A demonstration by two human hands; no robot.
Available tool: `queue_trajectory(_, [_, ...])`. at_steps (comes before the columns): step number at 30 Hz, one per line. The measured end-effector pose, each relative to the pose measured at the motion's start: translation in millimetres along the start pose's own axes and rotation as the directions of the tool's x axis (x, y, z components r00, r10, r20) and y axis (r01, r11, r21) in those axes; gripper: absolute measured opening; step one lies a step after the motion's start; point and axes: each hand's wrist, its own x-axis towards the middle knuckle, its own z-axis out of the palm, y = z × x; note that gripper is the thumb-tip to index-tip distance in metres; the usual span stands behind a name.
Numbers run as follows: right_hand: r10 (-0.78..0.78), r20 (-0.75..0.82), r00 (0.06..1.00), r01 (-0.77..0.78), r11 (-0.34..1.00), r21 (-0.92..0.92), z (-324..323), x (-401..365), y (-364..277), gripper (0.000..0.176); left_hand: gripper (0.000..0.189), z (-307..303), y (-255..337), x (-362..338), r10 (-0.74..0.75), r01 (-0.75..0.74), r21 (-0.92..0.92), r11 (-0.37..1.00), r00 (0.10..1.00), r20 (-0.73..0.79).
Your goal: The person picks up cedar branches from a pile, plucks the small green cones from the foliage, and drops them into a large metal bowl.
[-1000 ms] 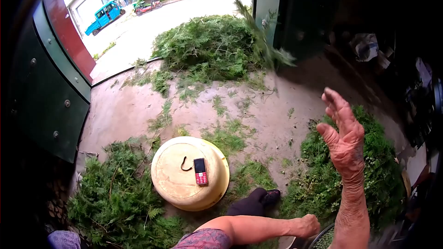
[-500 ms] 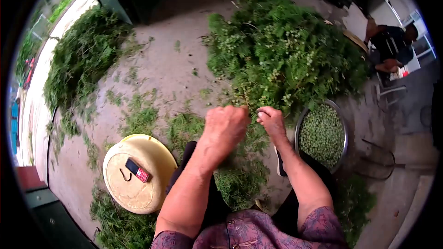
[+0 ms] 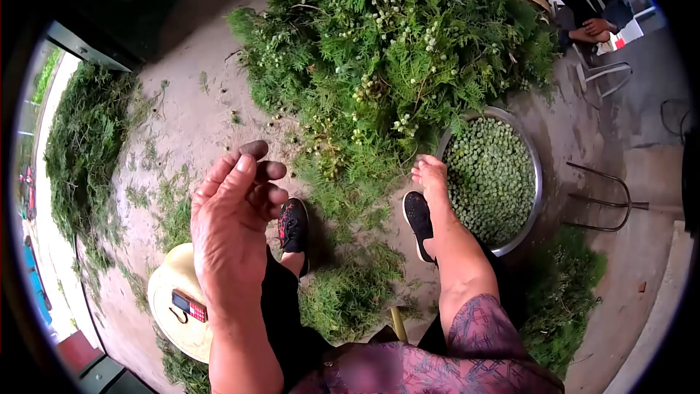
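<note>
My left hand (image 3: 232, 222) is raised at the left, palm partly up. Its fingers are loosely curled and apart, with nothing seen in them; the fingertips look dark and soiled. Beside the left rim of a round metal basin (image 3: 539, 190) is my right hand (image 3: 432, 174), its fingers drawn together; whatever they hold, if anything, is hidden. Small green cones (image 3: 490, 179) fill much of the basin. Beyond both hands lies a big heap of leafy evergreen branches (image 3: 394, 58), dotted with pale green cones.
An upturned cream tub (image 3: 164, 277) at the left carries a phone (image 3: 189, 306). Another branch pile (image 3: 87, 146) lies far left, and sprigs (image 3: 350, 284) cover the floor between my shoes. At the upper right sits another person (image 3: 594, 4); a metal chair frame (image 3: 605, 197) lies right of the basin.
My hands, close together before at the heap's near edge, are now apart. The left has moved left and opened; the right is beside the basin. The view has shifted too.
</note>
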Motion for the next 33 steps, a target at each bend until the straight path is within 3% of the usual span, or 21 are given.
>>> queue_trajectory(4, [-0.01, -0.011, 1.0, 0.011, 0.998, 0.067, 5.9, 40.1, -1.5, 0.039, 0.02, 18.3, -10.8, -4.1, -0.02, 0.021, 0.027, 0.999, 0.999, -0.037])
queue_trajectory(5, [0.065, 0.055, 0.996, -0.061, 0.996, -0.062, 5.0, 47.2, -1.2, 0.051, 0.019, 22.4, -10.7, -6.3, -0.057, 0.057, 0.006, 0.998, 0.998, -0.037])
queue_trajectory(9, [0.037, 0.001, 0.999, -0.033, 0.908, -0.418, 7.7, 101.9, 63.0, 0.064, 0.02, 30.4, -17.1, -11.0, -0.138, 0.139, 0.006, 0.99, 0.988, -0.075])
queue_trajectory(10, [-0.044, -0.039, 0.998, 0.023, 0.907, -0.421, 13.8, 101.3, 74.0, 0.053, 0.021, 31.0, -19.8, -11.4, -0.133, 0.135, 0.036, 0.99, 0.989, -0.068])
queue_trajectory(13, [0.015, 0.137, 0.991, 0.029, 0.949, -0.314, 14.7, 57.0, 57.5, 0.034, 0.021, 33.0, -23.2, -10.1, -0.141, 0.145, 0.086, 0.986, 0.989, -0.051])
queue_trajectory(14, [0.013, 0.112, 0.994, 0.014, 0.97, -0.244, 16.1, 61.2, 77.0, 0.019, 0.022, 34.3, -23.6, -10.0, -0.143, 0.148, 0.088, 0.985, 0.988, -0.054])
queue_trajectory(17, [-0.02, 0.104, 0.994, 0.024, 0.999, -0.031, 27.8, 37.5, 80.4, 0.021, 0.021, 38.3, -25.3, -10.1, -0.14, 0.144, 0.083, 0.986, 0.989, -0.056])
queue_trajectory(19, [-0.025, 0.231, 0.973, -0.01, 0.989, 0.151, 37.4, 15.1, 72.3, 0.028, 0.021, 38.0, -25.3, -11.6, -0.139, 0.143, 0.06, 0.988, 0.988, -0.062])
queue_trajectory(21, [-0.002, 0.189, 0.982, -0.028, 0.987, 0.158, 49.8, -14.4, 49.2, 0.019, 0.02, 37.6, -23.5, -10.3, -0.136, 0.137, 0.015, 0.99, 0.989, -0.06])
queue_trajectory(22, [0.112, 0.204, 0.973, -0.116, 0.993, 0.008, 49.4, -31.2, 30.6, 0.023, 0.018, 34.0, -22.9, -8.3, -0.137, 0.137, 0.002, 0.991, 0.99, -0.032])
queue_trajectory(23, [0.166, 0.203, 0.965, -0.164, 0.986, -0.025, 50.2, -33.2, 36.9, 0.029, 0.018, 31.8, -23.6, -6.9, -0.124, 0.124, 0.002, 0.992, 0.992, -0.033])
queue_trajectory(25, [0.153, 0.385, 0.91, -0.116, 0.986, -0.118, 52.6, -36.6, 33.9, 0.026, 0.017, 28.4, -25.6, -5.6, -0.1, 0.1, 0.004, 0.995, 0.994, -0.035])
queue_trajectory(28, [0.261, 0.36, 0.896, -0.245, 0.965, -0.09, 57.2, -67.1, 4.8, 0.018, 0.018, 21.0, -27.0, -5.4, -0.1, 0.1, -0.018, 0.995, 0.995, -0.008])
queue_trajectory(32, [0.186, 0.335, 0.924, -0.171, 0.982, -0.075, 57.8, -106.1, -22.6, 0.018, 0.023, 12.9, -33.5, -1.9, -0.105, 0.106, -0.033, 0.994, 0.994, 0.014])
queue_trajectory(33, [0.159, 0.405, 0.9, -0.172, 0.985, -0.005, 54.7, -114.5, -25.2, 0.017, 0.025, 11.5, -37.8, 0.1, -0.104, 0.106, -0.055, 0.993, 0.994, 0.026])
